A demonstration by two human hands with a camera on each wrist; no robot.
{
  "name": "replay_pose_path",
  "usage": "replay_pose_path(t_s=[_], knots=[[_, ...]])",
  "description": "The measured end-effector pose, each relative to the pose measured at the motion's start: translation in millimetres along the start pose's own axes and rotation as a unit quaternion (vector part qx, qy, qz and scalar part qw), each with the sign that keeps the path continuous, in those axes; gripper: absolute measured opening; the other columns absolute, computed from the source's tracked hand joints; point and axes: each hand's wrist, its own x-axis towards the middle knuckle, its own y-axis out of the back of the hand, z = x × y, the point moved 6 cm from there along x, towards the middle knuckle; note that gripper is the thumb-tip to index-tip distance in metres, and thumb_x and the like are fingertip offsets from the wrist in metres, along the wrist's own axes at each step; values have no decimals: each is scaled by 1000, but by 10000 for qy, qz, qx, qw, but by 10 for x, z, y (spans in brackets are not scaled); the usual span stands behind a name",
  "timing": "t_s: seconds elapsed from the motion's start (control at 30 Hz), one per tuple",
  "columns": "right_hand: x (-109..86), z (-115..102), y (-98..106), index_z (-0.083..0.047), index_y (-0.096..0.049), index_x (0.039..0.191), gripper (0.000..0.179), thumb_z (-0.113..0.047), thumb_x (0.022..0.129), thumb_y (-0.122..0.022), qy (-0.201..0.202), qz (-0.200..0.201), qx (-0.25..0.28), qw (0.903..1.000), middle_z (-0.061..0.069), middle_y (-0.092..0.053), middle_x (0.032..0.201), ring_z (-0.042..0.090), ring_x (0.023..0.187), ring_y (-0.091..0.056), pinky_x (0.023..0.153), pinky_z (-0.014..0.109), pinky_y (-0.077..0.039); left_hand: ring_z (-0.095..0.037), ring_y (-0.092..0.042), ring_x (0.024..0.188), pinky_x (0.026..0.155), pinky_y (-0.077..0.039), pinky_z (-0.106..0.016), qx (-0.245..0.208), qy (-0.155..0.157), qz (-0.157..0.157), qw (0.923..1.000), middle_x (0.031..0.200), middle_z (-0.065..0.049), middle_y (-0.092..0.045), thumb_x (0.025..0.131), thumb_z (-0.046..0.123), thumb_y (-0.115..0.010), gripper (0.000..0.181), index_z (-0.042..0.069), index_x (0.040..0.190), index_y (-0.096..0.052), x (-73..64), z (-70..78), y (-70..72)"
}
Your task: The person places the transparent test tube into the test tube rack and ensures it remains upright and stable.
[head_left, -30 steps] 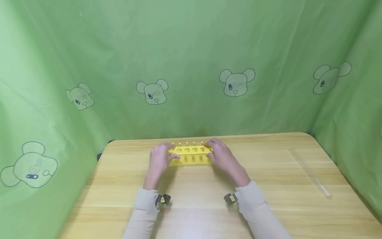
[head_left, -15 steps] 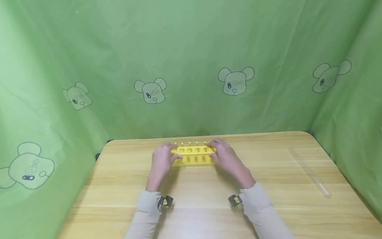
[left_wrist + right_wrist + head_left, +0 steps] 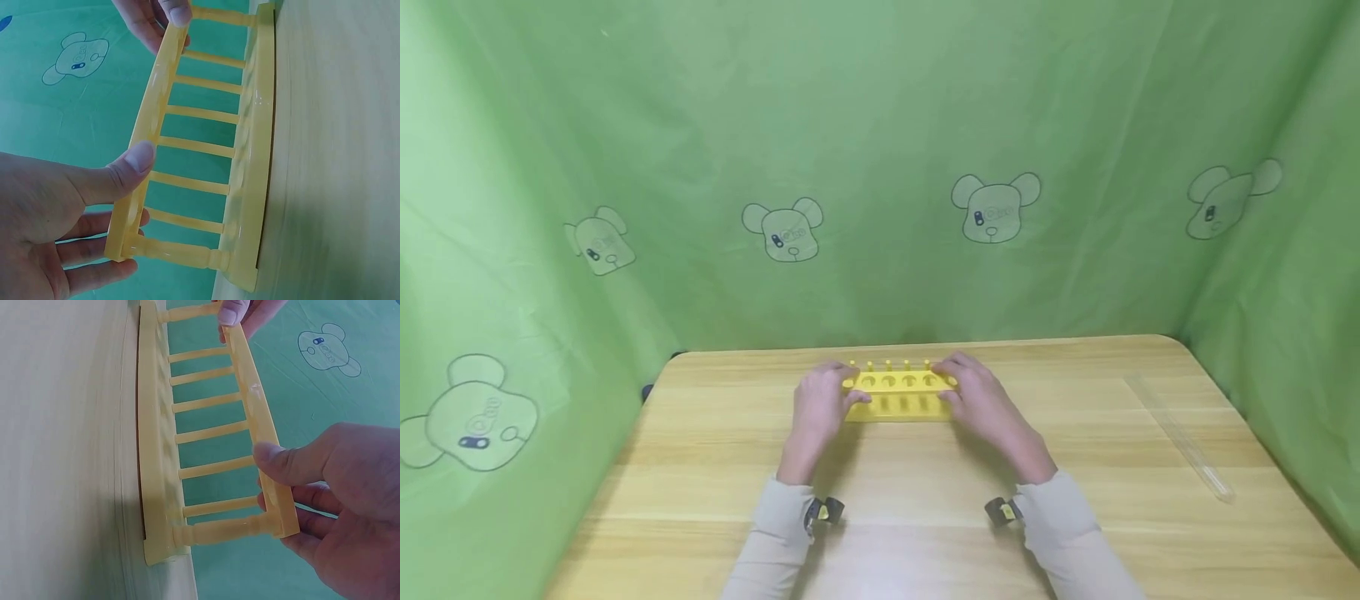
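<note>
A yellow plastic test tube rack (image 3: 898,407) stands upright near the back of the table, with a row of round holes in its top bar and a row of pegs behind. My left hand (image 3: 822,402) grips the left end of the top bar, thumb in front and fingers behind. At the right end, my right hand (image 3: 988,402) holds the same bar in a like pinch. Both wrist views show the rack's posts and thin rods between the top bar (image 3: 150,112) and the base (image 3: 152,437), which sits close over the wood.
A clear glass tube (image 3: 1180,437) lies slantwise on the right side of the wooden table (image 3: 910,533). Green curtains (image 3: 880,108) with bear-head prints enclose the back and both sides. A small dark camera sits on each wrist.
The rack has shifted to the right along the table with both hands still gripping its ends. The glass tube has stayed in place.
</note>
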Motion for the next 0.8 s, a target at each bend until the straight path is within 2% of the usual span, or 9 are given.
replay_pose_path(t_s=[0.23, 0.47, 0.8], knots=[[-42, 40, 25, 4, -65, 129, 42, 1, 88, -76, 79, 90, -23, 9999, 17, -65, 123, 35, 115, -62, 103, 51, -53, -32, -71, 107, 95, -59, -44, -202, -93, -24, 9997, 117, -14, -74, 76, 28, -88, 45, 7, 114, -77, -3, 25, -43], [-77, 70, 44, 3, -65, 130, 42, 0, 89, -75, 65, 54, -106, 9999, 17, -64, 126, 38, 118, -60, 106, 54, -51, -33, -67, 115, 104, -54, -43, -547, -20, -294, 9981, 122, -17, -71, 80, 23, -85, 45, 3, 119, -74, -9, 37, -76], [-109, 78, 102, 4, -65, 129, 42, 0, 89, -76, 153, 89, -159, 9997, 18, -65, 124, 37, 115, -62, 104, 54, -52, -33, -68, 115, 103, -55, -40, -713, -266, -313, 9966, 122, -19, -71, 83, 21, -84, 43, 0, 119, -73, -13, 98, -60]])
